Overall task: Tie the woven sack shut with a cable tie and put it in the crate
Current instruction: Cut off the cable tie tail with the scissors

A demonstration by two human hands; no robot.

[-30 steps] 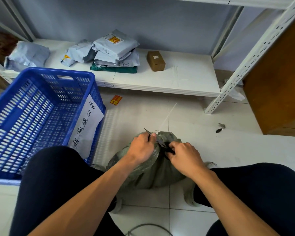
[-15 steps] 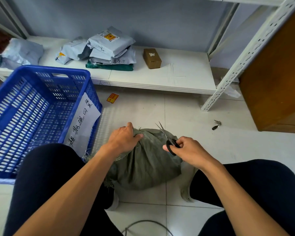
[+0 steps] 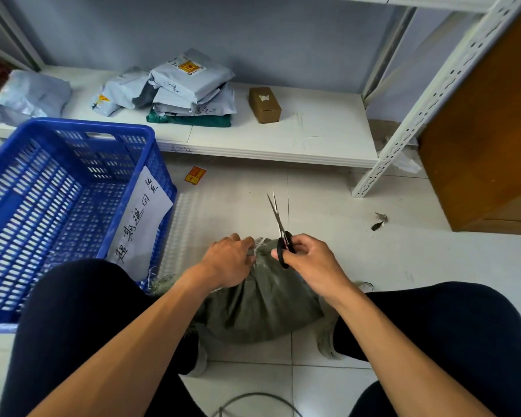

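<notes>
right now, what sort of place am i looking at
Probably a parcel storage or sorting room: grey courier mailers stacked on a white metal shelf, and a labelled blue crate on the tiled floor.

On the side of your crate is a white sheet with five handwritten black Chinese characters in a column. You can make out 超 at the near end and 回 and 筐 at the far end; the two between are unclear. One grey parcel bears a handwritten "8-2-2". The front edge of the shelf carries a faint "A-2", its ending unclear. The yellow-and-red label above and the floor sticker are too small to read.
</notes>
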